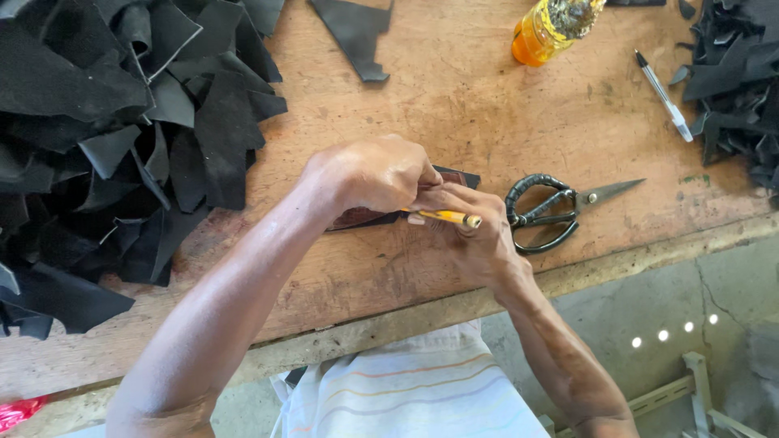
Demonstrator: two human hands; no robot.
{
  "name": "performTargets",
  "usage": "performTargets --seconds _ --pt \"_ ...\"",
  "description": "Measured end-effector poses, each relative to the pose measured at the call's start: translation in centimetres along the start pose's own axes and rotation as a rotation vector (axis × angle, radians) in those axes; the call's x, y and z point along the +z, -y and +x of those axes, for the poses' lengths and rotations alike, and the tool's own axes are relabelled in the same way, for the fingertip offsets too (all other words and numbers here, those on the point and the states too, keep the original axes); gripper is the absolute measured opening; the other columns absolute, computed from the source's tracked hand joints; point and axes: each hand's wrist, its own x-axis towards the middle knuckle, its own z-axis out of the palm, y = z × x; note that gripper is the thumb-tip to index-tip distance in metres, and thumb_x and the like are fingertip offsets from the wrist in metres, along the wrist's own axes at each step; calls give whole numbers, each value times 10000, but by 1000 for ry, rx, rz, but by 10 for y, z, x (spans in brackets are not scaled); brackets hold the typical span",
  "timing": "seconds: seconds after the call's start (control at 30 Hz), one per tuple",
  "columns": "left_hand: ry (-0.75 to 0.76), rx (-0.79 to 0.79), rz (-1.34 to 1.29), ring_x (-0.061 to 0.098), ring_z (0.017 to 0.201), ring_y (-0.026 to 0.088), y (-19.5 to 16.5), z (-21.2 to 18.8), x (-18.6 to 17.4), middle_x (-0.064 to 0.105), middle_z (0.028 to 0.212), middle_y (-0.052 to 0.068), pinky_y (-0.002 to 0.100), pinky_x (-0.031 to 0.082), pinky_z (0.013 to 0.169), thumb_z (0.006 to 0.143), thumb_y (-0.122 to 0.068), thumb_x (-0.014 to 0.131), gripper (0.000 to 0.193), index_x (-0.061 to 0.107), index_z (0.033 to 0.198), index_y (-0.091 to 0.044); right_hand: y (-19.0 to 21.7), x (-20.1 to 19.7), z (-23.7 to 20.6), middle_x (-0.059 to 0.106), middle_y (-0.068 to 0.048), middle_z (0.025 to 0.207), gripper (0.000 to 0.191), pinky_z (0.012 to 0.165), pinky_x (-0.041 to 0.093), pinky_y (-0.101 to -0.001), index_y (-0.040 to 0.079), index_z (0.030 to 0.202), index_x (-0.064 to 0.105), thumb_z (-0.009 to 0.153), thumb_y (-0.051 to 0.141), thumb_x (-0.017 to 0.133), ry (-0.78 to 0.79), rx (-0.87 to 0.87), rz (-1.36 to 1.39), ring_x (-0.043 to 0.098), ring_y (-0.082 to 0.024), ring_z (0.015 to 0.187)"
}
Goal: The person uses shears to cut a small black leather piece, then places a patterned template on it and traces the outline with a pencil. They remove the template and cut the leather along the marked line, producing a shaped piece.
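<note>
The left hand (377, 174) lies curled, knuckles up, pressing on a dark flat piece (454, 177) near the counter's (454, 89) front edge; its grip is pressed together, though what lies under the fingers is hidden. The right hand (471, 235) pinches a yellow pencil (445, 216), tip against the piece, just beside the left. Black scissors (552, 211) lie closed just right of the hands. A heap of black scraps (105, 146) fills the left side, more scraps (738, 73) the right corner. A pen (664, 96) and an orange bottle (544, 32) sit toward the back edge.
</note>
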Motion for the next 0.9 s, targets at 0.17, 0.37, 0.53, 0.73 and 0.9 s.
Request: performTargets --seconds 0.17,0.37,0.53,0.73,0.9 --pt "-5 -13 -12 710 821 258 -5 -4 -6 775 923 70 417 513 671 788 -109 631 395 781 1113 -277 -1 -6 7 763 -106 984 311 790 614 -332 57 1085 703 827 -117 696 48 15 -62 774 -258 909" --pt "181 -94 -44 752 758 257 -2 -6 -18 801 1034 106 368 595 512 781 46 491 586 756 1210 -254 1 1 9 768 -96 1036 288 824 631 -325 62 1087 706 858 -111 701 65 8 4 783 -241 956" --pt "168 -132 -37 763 827 263 -2 -2 -16 712 1281 72 373 652 609 755 79 469 769 584 1411 -305 5 23 9 785 -53 1041 239 846 660 -317 79 1108 718 920 -68 700 94 25 69 804 -200 942" --pt "176 -166 2 775 873 329 0 0 -14 688 1321 89 398 635 675 822 49 448 766 549 1456 -368 16 53 16 765 -62 1044 233 863 618 -360 83 1074 712 867 -10 768 67 -135 92 756 -258 956" --pt "127 -77 33 758 895 289 5 5 -11 702 1316 73 371 620 692 816 32 478 738 598 1423 -369 18 56 19 766 -60 1026 236 836 613 -357 89 1077 711 874 -23 758 107 -117 80 761 -257 936"
